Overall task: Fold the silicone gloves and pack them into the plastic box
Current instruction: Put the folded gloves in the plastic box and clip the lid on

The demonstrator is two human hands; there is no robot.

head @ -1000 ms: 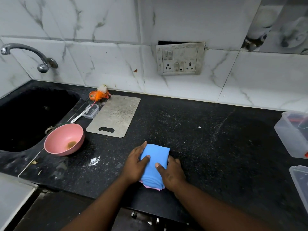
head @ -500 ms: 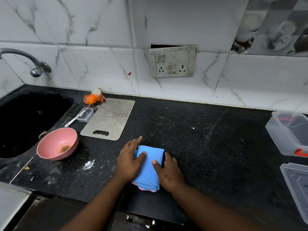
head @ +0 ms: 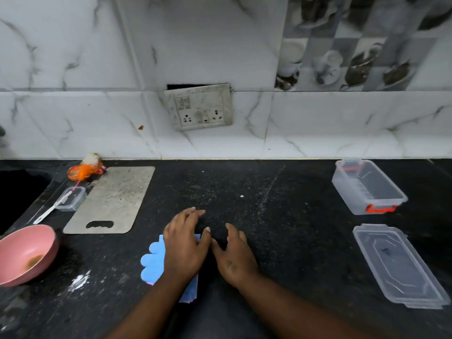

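The blue silicone gloves lie flat near the front edge of the black counter, a pink layer showing at their lower edge. Their finger ends stick out to the left. My left hand lies palm down on top of them with fingers spread, hiding most of them. My right hand rests just to the right, fingers apart, off the gloves and holding nothing. The clear plastic box with a red latch stands open at the far right. Its clear lid lies in front of it.
A pink bowl sits at the left edge, with a grey cutting board behind it. A small clear container, an orange scrubber and the black sink are at the far left. A wall socket is on the tiles.
The folded blue bundle has opened out, its finger ends now showing at the left. My right hand has come off the gloves to the right. The view has shifted right, showing box and lid fully.
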